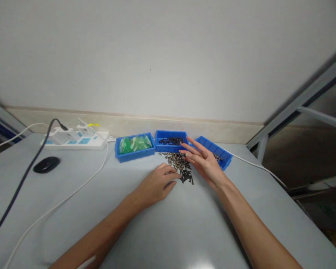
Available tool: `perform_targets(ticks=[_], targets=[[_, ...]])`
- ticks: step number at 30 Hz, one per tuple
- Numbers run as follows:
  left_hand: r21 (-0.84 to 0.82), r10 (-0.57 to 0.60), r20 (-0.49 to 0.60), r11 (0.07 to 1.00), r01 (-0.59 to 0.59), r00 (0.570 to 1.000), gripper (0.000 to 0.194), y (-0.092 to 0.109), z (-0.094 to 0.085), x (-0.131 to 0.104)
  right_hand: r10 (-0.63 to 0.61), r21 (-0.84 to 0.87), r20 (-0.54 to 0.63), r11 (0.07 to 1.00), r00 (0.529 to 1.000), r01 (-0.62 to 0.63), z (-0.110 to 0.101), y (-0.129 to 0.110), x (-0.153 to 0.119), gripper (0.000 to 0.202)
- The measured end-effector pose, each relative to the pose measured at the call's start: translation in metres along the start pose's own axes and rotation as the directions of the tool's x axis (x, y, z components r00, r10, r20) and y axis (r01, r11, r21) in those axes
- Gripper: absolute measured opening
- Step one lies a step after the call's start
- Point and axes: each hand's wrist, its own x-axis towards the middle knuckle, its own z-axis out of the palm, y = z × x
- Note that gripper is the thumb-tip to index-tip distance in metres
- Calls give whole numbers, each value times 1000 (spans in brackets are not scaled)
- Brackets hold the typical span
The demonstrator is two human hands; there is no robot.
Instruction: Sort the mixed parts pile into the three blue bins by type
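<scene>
A loose pile of screws (pixel 179 161) lies on the grey table, brassy ones toward the back and black ones (pixel 186 175) toward the front. My left hand (pixel 159 183) rests at the pile's left front edge, its fingers curved and its thumb apart, the index finger touching the black screws. Over the pile's right side, my right hand (pixel 205 160) is held with its fingers spread, their tips near the middle blue bin (pixel 170 148). That bin contains black screws (pixel 170 141). Partly behind my right hand, another blue bin (pixel 226 158) holds a few brassy screws (pixel 217 157).
A third blue bin (pixel 136 155) with green plastic packets (pixel 136 143) stands at the left. Farther left are a white power strip (pixel 98 142) with plugs and a black mouse (pixel 46 164). Cables (pixel 72 194) cross the table. A wall (pixel 162 74) closes off the back; a metal frame (pixel 291 108) rises at right.
</scene>
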Motion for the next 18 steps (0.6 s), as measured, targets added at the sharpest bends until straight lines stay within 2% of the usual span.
perform_targets(ticks=[3,9,15,18], targets=[[59,21,25,998,-23,999,25,2,1,0,-16,40,5,999,1000,16,2,-4,-1,66],[174,15,26,985,-19,1000,19,-2,-1,1,-23,16,4,1000,1000,23,1,-5,0,43],[236,-129,38,965,116,991,16,0,-6,3,-9,-18,4,1000,1000,9,1,-2,-1,32],[214,-178,38,963,166,983,13,-3,-7,3,8,-35,19,999,1000,-8,-1,0,-1,28]])
